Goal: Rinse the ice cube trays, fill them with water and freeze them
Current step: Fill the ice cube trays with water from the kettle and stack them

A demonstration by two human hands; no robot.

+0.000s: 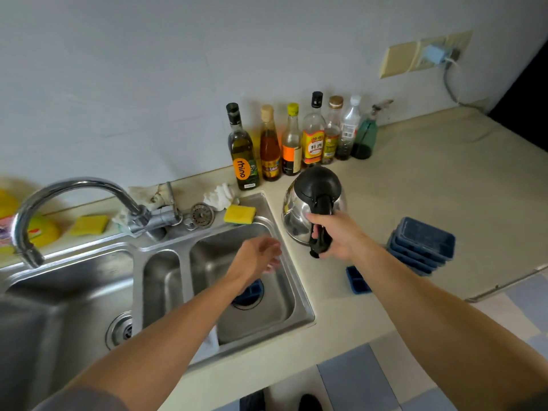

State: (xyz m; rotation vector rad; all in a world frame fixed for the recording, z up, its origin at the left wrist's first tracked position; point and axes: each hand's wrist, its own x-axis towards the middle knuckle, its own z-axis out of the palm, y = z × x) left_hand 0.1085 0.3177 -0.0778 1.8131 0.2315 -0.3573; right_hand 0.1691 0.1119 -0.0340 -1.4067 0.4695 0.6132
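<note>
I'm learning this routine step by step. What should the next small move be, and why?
Probably swing the kettle left over the right basin and tip it toward the blue tray lying there: the right hand grips the kettle's handle, and the left hand hovers open above that tray.

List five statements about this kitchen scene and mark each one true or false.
1. The right hand grips the kettle by its black handle. True.
2. The left hand holds a blue tray. False: it is open above the right basin and holds nothing.
3. A stack of blue trays stands on the counter, right of the kettle. True.
4. The faucet spout ends over the right basin. False: it ends over the left basin.
5. A yellow sponge lies at the back edge of the right basin. True.
</note>
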